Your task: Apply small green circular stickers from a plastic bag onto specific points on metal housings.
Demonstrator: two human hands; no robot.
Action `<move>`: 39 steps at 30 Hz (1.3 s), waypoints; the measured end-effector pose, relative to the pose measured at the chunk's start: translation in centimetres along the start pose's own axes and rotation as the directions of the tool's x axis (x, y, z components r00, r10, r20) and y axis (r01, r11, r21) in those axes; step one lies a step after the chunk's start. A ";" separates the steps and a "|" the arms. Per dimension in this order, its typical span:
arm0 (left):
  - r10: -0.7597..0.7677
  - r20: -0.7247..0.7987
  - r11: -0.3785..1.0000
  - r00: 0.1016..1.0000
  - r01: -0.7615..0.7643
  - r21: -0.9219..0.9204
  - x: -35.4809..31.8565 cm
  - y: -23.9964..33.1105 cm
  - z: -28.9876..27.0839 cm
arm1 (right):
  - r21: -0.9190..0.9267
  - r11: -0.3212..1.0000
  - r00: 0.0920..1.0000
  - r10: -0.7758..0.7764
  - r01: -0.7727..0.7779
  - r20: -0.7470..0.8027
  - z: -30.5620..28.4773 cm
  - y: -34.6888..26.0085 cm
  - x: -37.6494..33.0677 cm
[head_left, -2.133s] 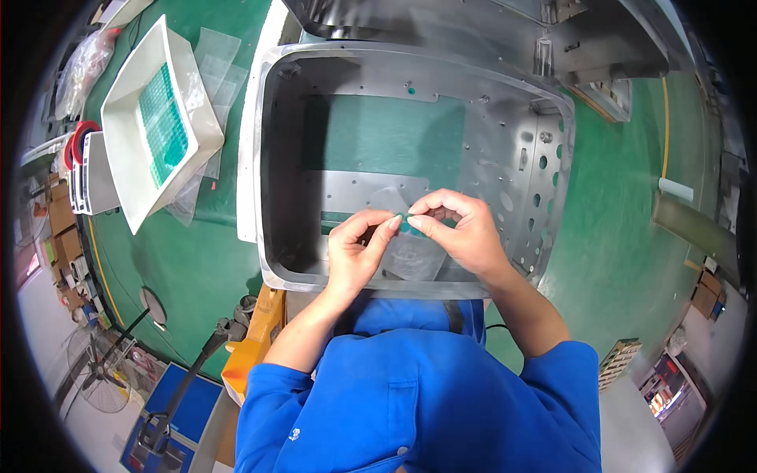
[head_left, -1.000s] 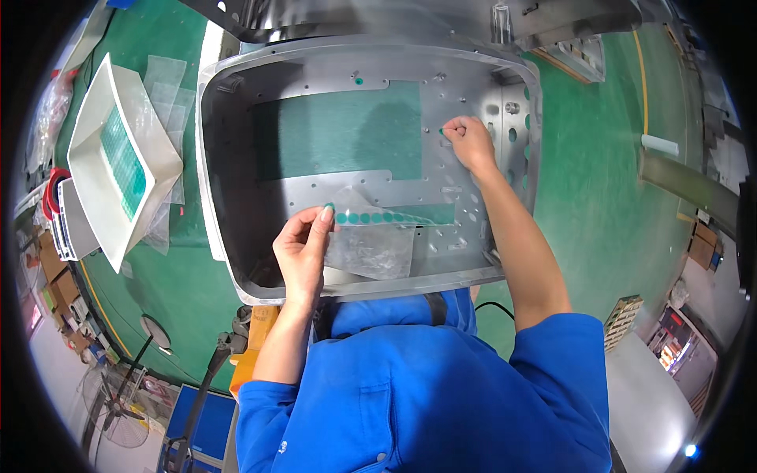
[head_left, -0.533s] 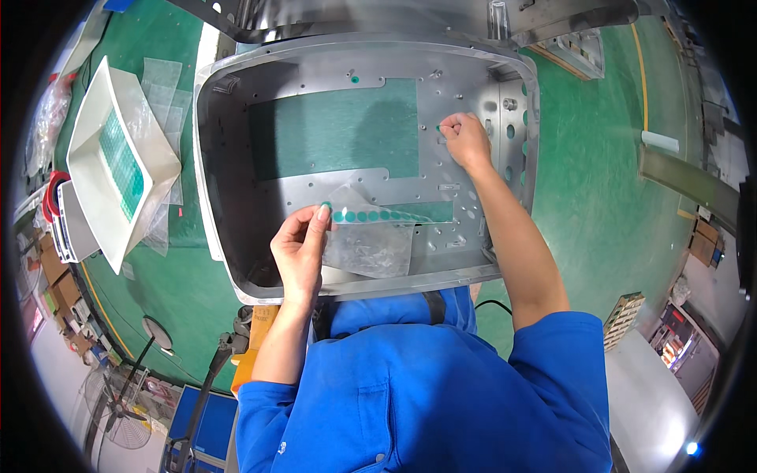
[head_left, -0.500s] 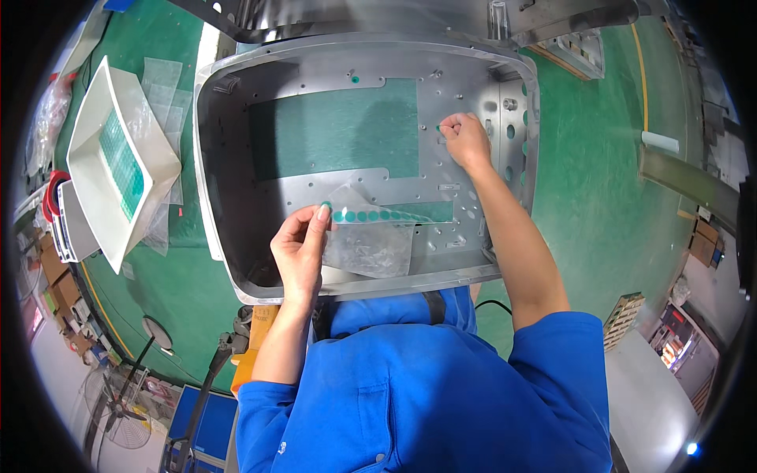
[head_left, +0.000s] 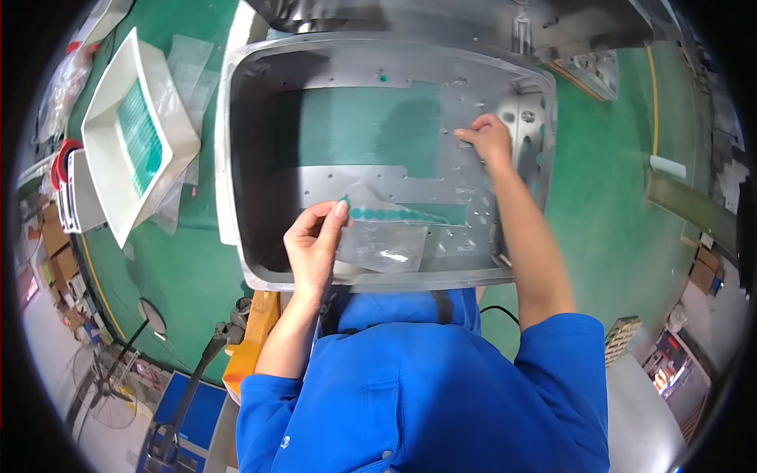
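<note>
The left hand [head_left: 313,244] is over the near edge of the metal box [head_left: 441,278], left of the middle. Its thumb and finger are pinched shut on one end of a clear strip of green dots [head_left: 381,214], which runs from there toward the right edge of the box. A clear bag [head_left: 382,246] is between the strip and the near edge. The right hand [head_left: 492,142] is by the box's right edge, past halfway to the far edge. Its fingers are bent, with the tips close together; I can't tell if they hold something tiny or touch the metal. One green dot [head_left: 383,79] sits by the far edge. The strip could slip or swing, because only one end is pinched. Its loose end is thin and could curl and stick to the bag. If a small dot is in the right fingers, it could drop or land crooked, because the fingers hide it.
</note>
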State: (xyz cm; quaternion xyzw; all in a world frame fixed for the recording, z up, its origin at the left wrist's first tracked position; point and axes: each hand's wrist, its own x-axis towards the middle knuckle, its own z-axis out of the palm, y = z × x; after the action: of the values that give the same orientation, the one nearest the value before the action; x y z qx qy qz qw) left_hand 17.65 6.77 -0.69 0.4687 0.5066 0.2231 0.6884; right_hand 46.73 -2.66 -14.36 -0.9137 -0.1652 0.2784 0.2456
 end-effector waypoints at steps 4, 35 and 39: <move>0.017 0.020 1.000 1.000 -0.017 -0.015 -1.2 0.9 -0.9 | 0.004 0.999 0.999 0.031 -0.031 0.015 -0.8 0.1 1.0; 0.097 0.131 0.986 0.987 -0.112 0.120 -3.6 -0.4 -2.9 | 0.314 0.558 0.560 -0.823 0.768 0.095 -0.2 -12.6 -21.2; 0.080 0.037 0.997 0.996 -0.079 -0.014 -3.6 -0.4 -3.5 | 0.582 0.728 0.769 -0.586 0.362 0.255 -0.5 -13.6 -20.3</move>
State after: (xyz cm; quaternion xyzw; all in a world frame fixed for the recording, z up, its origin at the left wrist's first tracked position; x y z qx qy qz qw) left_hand 13.02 5.29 0.57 0.4880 0.4733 0.2448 0.6913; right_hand 28.79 -0.53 2.03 -0.6589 -0.3697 0.4278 0.4961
